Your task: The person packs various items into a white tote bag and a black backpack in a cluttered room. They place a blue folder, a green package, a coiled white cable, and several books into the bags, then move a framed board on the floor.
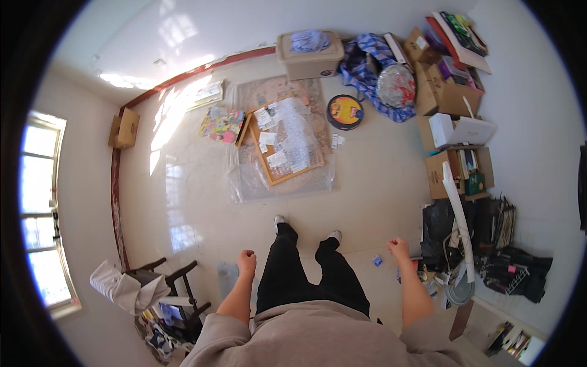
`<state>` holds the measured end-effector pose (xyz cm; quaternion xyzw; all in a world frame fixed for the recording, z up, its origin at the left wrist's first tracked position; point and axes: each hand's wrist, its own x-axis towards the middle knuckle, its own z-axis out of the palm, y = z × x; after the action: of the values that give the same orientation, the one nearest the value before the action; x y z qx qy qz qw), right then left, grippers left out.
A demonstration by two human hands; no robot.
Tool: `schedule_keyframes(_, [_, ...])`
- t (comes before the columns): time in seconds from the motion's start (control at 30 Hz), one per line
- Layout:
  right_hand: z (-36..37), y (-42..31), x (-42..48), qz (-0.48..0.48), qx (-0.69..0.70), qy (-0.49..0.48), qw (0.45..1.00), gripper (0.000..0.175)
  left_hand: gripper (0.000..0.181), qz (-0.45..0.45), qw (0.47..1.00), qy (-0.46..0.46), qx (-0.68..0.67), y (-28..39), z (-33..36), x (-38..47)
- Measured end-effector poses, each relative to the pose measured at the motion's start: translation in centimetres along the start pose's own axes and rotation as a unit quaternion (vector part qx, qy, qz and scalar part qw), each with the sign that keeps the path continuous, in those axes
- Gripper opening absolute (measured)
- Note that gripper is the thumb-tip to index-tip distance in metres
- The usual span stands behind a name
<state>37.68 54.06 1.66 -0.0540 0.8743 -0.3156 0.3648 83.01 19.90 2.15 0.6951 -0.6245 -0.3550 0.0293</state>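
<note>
My left hand (246, 262) hangs beside my left thigh with its fingers curled in, and I see nothing in it. My right hand (398, 247) is held out to the right, fingers also curled, with nothing visible in it. Near that hand a small blue packet (377, 260) lies on the floor. Ahead of my feet, a wood-framed board (293, 176) rests at an angle on clear plastic sheeting (238, 183). Paper slips (277, 159) and bubble wrap (300, 133) cover much of the board. Touching its left side is a colourful cartoon-printed board (222, 124).
A lidded storage bin (308, 64), a blue striped bag (367, 50) and a round black tin (345, 112) stand ahead. Cardboard boxes (440, 172) and a long white tube (456, 215) line the right wall. A dark wooden chair (183, 275) stands left.
</note>
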Motion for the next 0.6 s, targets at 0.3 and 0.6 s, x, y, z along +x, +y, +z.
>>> schedule_keyframes(0.3, [12.4, -14.2, 3.6, 0.039, 0.012, -0.106, 0.994, 0.005, 0.018, -0.149, 0.987, 0.023, 0.047, -4.8, -8.3, 5.0])
schedule_keyframes(0.6, [26.7, -23.2, -3.3, 0.184, 0.031, -0.175, 0.967, 0.009, 0.014, 0.054, 0.995, 0.077, -0.022, 1.4, -21.1, 24.6])
